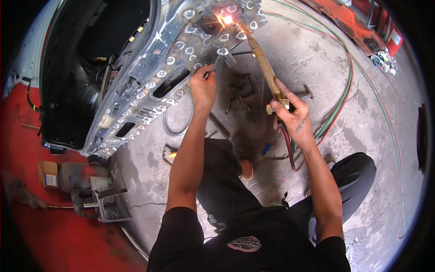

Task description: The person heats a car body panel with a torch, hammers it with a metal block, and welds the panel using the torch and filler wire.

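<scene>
My right hand [292, 111] is wrapped round the lower end of a brass gas welding torch [263, 63], near its valve knobs. At the torch's tip a bright flame [228, 19] glows against the upper right part of a bare metal car body panel [149, 97], throwing small sparks. Rows of round weld spots cover that panel. My left hand [203, 88] is closed in a pinch just below the flame, beside the panel's edge. Out of its fingers a thin wire-like rod [217, 61] points up toward the panel; its far end is hard to make out.
Red and green hoses [350, 77] loop across the concrete floor on the right. Tools and metal scraps [244, 88] lie beneath the panel. A wire coil [168, 129] is near my left forearm. A metal clamp [102, 204] and a small box [47, 173] are at lower left.
</scene>
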`<state>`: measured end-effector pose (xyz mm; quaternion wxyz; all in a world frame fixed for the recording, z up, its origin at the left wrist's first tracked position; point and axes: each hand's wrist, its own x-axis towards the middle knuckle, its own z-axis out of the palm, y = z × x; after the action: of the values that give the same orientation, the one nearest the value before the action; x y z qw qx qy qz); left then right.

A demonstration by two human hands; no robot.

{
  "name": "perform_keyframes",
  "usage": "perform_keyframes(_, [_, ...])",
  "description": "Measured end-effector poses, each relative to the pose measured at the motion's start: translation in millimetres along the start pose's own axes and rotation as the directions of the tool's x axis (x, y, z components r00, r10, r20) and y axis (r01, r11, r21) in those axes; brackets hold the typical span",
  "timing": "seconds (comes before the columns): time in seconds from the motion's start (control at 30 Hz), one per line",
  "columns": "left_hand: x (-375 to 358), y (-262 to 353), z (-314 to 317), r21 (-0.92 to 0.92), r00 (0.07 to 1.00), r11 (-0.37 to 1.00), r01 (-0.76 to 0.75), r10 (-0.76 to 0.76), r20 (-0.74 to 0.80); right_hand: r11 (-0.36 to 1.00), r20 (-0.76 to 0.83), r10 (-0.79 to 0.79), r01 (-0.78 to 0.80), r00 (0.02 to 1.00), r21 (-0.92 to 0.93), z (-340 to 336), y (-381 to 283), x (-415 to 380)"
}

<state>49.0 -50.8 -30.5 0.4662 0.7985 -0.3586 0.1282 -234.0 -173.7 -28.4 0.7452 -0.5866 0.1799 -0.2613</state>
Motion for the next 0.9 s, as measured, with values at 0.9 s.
perform_keyframes(0.9, [1.3,1.0,0.9,-0.001,1.0,1.0,0.017,-0.017,0.006,0.999,0.006,0.002,-0.002,1.0,-0.032,0.5,-2.5,0.1])
